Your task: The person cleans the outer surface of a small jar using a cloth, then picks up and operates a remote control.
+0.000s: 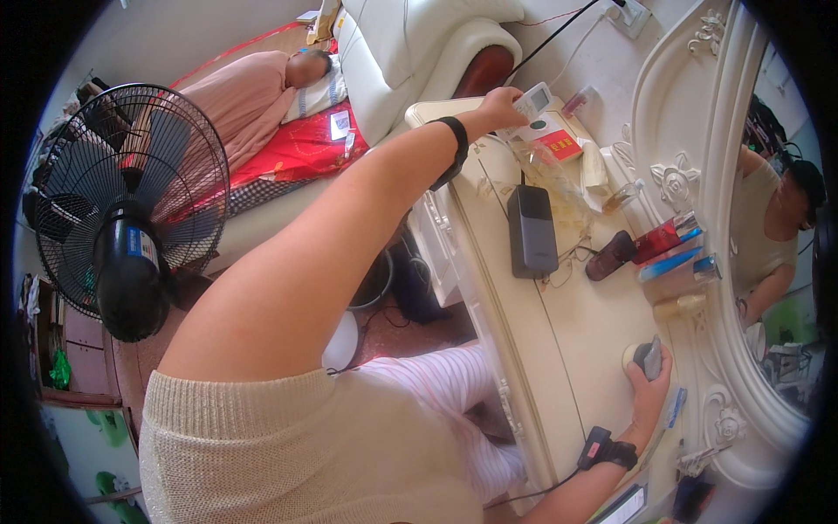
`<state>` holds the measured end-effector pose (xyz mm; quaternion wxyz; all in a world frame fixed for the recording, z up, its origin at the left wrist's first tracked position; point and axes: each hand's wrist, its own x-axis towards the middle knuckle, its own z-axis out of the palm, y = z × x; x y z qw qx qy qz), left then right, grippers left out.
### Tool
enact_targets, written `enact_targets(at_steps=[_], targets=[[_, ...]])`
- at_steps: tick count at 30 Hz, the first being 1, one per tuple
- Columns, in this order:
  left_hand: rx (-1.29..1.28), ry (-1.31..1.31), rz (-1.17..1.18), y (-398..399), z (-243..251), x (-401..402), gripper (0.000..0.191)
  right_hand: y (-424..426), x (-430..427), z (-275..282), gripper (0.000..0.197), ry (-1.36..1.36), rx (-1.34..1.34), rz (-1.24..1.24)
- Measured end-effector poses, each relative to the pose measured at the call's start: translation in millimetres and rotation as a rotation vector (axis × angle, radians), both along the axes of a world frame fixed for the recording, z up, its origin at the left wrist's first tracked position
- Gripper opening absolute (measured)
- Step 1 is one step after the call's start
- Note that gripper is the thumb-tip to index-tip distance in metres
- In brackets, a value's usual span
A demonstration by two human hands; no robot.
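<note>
My left hand (503,108), at the far end of the dressing table (569,327), holds a white remote control (533,101) with a small display. Below it lie a red and white box (556,141) and clear plastic packaging (546,173). A dark grey power bank or adapter (533,229) lies on the tabletop between my hands. My right hand (651,383) is closed around a small rounded object (649,357), dark and grey with a pale base, resting at the tabletop near the mirror; its kind is unclear. Dark bands sit on both wrists.
Bottles and tubes, among them a red bottle (656,241), line the mirror's carved white frame (681,177). A phone (622,505) lies at the near end. A black standing fan (131,262) is at left. Another person (242,105) lies on a bed beyond a white sofa (393,52).
</note>
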<state>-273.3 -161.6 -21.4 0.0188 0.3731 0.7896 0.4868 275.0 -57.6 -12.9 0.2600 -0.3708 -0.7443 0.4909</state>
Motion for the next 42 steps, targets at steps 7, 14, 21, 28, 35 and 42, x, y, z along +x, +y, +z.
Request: enact_targets(at_steps=[7,14,21,28,35,42], targets=[[-0.247,0.06,-0.068,1,14,-4,0.053,3,4,-2,0.06,-0.003,-0.002,0.001],[-0.258,0.213,0.084,7,5,-5,0.055,2,0,0,0.059,-0.025,0.015,-0.006],[-0.46,0.2,-0.061,7,12,9,0.055,1,0,1,0.06,-0.041,0.049,-0.015],[0.231,0.256,0.035,-25,34,58,0.066,2,-4,1,0.06,-0.06,0.073,-0.013],[0.469,0.371,-0.045,-72,82,122,0.065,-3,0,3,0.058,-0.049,0.047,-0.037],[0.521,0.336,-0.07,-113,93,175,0.067,-7,0,6,0.058,-0.058,0.027,-0.029]])
